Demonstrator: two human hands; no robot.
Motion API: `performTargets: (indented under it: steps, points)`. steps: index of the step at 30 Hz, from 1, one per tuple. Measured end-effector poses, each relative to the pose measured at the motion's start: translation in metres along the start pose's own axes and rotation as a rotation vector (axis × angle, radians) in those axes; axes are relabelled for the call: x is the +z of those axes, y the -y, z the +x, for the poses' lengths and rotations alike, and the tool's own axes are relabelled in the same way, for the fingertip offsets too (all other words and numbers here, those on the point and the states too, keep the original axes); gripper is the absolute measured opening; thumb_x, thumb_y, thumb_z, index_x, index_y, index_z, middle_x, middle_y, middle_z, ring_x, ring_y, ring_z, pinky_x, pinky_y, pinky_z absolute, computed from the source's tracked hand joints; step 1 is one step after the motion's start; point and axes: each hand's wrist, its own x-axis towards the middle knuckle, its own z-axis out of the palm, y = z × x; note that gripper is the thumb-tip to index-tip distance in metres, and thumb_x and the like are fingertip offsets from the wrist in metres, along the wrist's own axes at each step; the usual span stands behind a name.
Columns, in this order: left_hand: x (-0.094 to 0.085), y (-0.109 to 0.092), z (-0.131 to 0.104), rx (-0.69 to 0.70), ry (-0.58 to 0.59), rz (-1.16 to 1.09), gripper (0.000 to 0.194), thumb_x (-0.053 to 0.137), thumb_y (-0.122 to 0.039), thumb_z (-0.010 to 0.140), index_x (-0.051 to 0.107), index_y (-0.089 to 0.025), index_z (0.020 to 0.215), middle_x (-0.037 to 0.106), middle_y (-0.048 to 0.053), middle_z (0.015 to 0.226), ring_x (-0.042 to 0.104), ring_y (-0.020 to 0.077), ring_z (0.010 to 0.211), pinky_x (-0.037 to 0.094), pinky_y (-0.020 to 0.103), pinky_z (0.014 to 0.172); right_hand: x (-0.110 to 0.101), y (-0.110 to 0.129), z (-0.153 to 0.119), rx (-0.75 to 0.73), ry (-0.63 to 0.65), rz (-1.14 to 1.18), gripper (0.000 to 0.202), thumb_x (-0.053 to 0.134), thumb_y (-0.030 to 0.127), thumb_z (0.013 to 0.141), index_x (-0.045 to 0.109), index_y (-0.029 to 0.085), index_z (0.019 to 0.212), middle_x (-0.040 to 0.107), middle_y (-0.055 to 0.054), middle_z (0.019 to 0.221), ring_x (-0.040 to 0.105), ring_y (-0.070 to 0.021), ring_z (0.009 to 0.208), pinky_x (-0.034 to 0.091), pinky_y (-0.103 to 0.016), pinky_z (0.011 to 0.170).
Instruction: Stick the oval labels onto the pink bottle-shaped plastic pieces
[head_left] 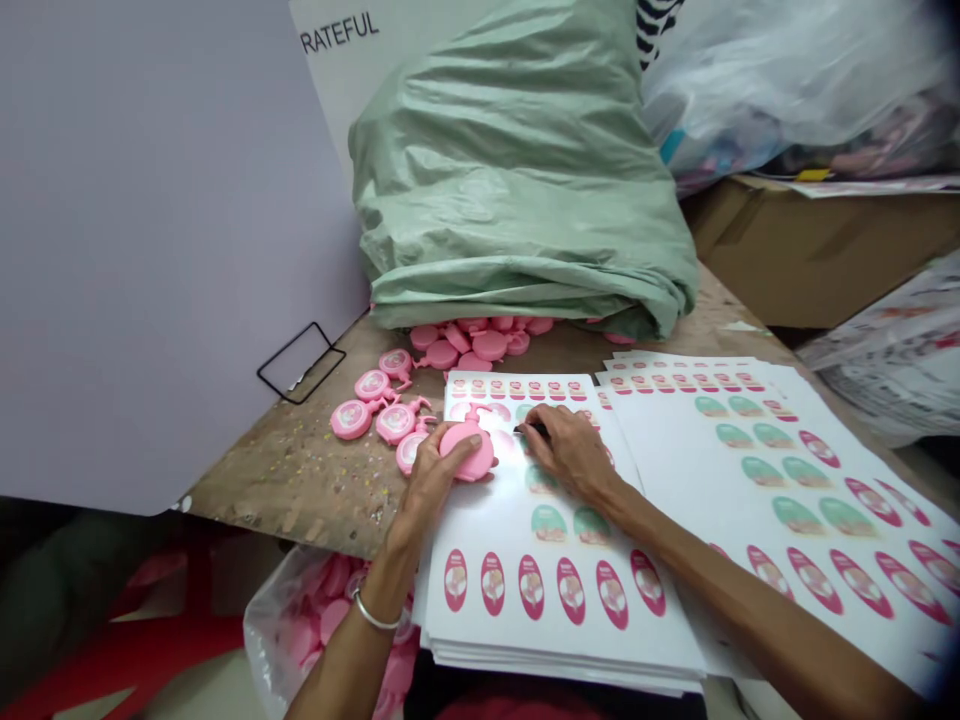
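From where I stand, the pink bottle point(466, 455) is near the middle of the frame, over the left part of a stack of sticker sheets point(499, 520). The left hand point(435, 475) holds it by its round body, thumb across the face turned up, pump top pointing to the upper edge of the frame. Whether it also rests on the paper, I can't tell. Just right of it, the right hand point(574, 450) is closed to a narrow pinch on a small dark object point(519, 430), its tip over the sheet; what it is, I can't make out.

The bottle looks like light, stiff plastic, smooth enough to slide a little under dry fingers. I'd take it by the rim of the disc, as the thin pump neck seems the weak point. The sheets look floppy and glossy, best handled by their edges. Labelled bottles point(372, 385) lie on the surface point(292, 470) left of centre, and a green sack point(517, 200) slumps at upper centre.
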Motion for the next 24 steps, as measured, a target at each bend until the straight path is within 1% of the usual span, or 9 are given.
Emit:
performTargets:
  steps: [3, 7, 10, 13, 16, 18, 20, 22, 24]
  points:
    - [0.001, 0.009, 0.002, 0.013, 0.001, 0.04, 0.046, 0.078, -0.036, 0.07, 0.056, -0.015, 0.105, 0.067, 0.007, 0.092, 0.072, 0.0212, 0.067, 0.06, 0.029, 0.055, 0.007, 0.001, -0.004, -0.028, -0.017, -0.031, 0.019, 0.046, 0.03, 0.093, 0.057, 0.018, 0.083, 0.066, -0.006, 0.079, 0.055, -0.0208, 0.077, 0.032, -0.034, 0.072]
    - [-0.002, 0.015, 0.003, 0.066, 0.01, 0.115, 0.043, 0.075, -0.039, 0.074, 0.057, -0.015, 0.105, 0.066, 0.008, 0.097, 0.073, 0.021, 0.069, 0.06, 0.028, 0.057, 0.007, 0.0, -0.004, -0.072, -0.035, -0.03, 0.021, 0.046, 0.029, 0.093, 0.057, 0.019, 0.079, 0.064, -0.005, 0.074, 0.053, -0.0195, 0.073, 0.032, -0.033, 0.071]
    - [-0.002, 0.015, 0.004, 0.056, 0.007, 0.134, 0.044, 0.075, -0.04, 0.073, 0.057, -0.016, 0.106, 0.066, 0.008, 0.099, 0.072, 0.0206, 0.069, 0.061, 0.029, 0.058, 0.006, 0.001, -0.002, -0.047, -0.016, 0.03, 0.017, 0.05, 0.028, 0.09, 0.056, 0.02, 0.077, 0.062, -0.004, 0.071, 0.052, -0.0183, 0.07, 0.034, -0.032, 0.07]
    - [-0.001, 0.015, 0.005, 0.063, 0.009, 0.143, 0.045, 0.076, -0.04, 0.073, 0.057, -0.017, 0.107, 0.067, 0.008, 0.1, 0.072, 0.0196, 0.068, 0.061, 0.029, 0.058, 0.007, 0.003, 0.001, 0.0, -0.004, 0.031, 0.015, 0.057, 0.032, 0.085, 0.055, 0.021, 0.075, 0.061, -0.003, 0.068, 0.05, -0.0179, 0.067, 0.035, -0.032, 0.068]
    - [-0.001, 0.016, 0.004, 0.09, -0.003, 0.134, 0.046, 0.075, -0.04, 0.073, 0.059, -0.017, 0.108, 0.067, 0.007, 0.101, 0.071, 0.0185, 0.068, 0.061, 0.03, 0.06, 0.007, 0.005, 0.003, 0.004, -0.049, 0.062, 0.02, 0.061, 0.036, 0.082, 0.053, 0.021, 0.072, 0.059, -0.003, 0.066, 0.048, -0.0172, 0.064, 0.036, -0.031, 0.065]
    - [-0.002, 0.016, 0.003, 0.086, -0.011, 0.089, 0.047, 0.075, -0.041, 0.073, 0.058, -0.016, 0.11, 0.067, 0.007, 0.098, 0.071, 0.0183, 0.068, 0.061, 0.03, 0.061, 0.004, 0.007, 0.002, -0.027, -0.106, 0.141, 0.022, 0.062, 0.036, 0.081, 0.052, 0.021, 0.07, 0.059, -0.003, 0.065, 0.048, -0.0166, 0.063, 0.038, -0.032, 0.066]
    - [-0.001, 0.015, 0.001, 0.08, -0.011, 0.032, 0.049, 0.076, -0.042, 0.073, 0.056, -0.016, 0.111, 0.067, 0.007, 0.095, 0.071, 0.019, 0.069, 0.061, 0.03, 0.061, -0.003, 0.011, 0.0, -0.011, -0.154, 0.279, 0.022, 0.065, 0.036, 0.08, 0.052, 0.021, 0.07, 0.059, -0.002, 0.066, 0.049, -0.0156, 0.063, 0.04, -0.031, 0.065]
    - [0.0, 0.014, 0.0, 0.077, -0.009, -0.018, 0.051, 0.076, -0.041, 0.073, 0.055, -0.016, 0.112, 0.067, 0.006, 0.092, 0.071, 0.0194, 0.07, 0.061, 0.031, 0.06, -0.013, 0.017, -0.001, 0.076, -0.179, 0.458, 0.022, 0.066, 0.037, 0.08, 0.055, 0.02, 0.072, 0.06, -0.001, 0.067, 0.051, -0.0142, 0.062, 0.041, -0.029, 0.061]
    - [0.003, 0.012, -0.003, 0.073, -0.007, -0.054, 0.05, 0.076, -0.041, 0.075, 0.055, -0.016, 0.113, 0.067, 0.006, 0.093, 0.07, 0.0194, 0.073, 0.062, 0.031, 0.061, -0.023, 0.025, -0.001, 0.163, -0.157, 0.608, 0.02, 0.066, 0.039, 0.082, 0.062, 0.02, 0.077, 0.064, -0.001, 0.072, 0.054, -0.0135, 0.063, 0.043, -0.027, 0.058]
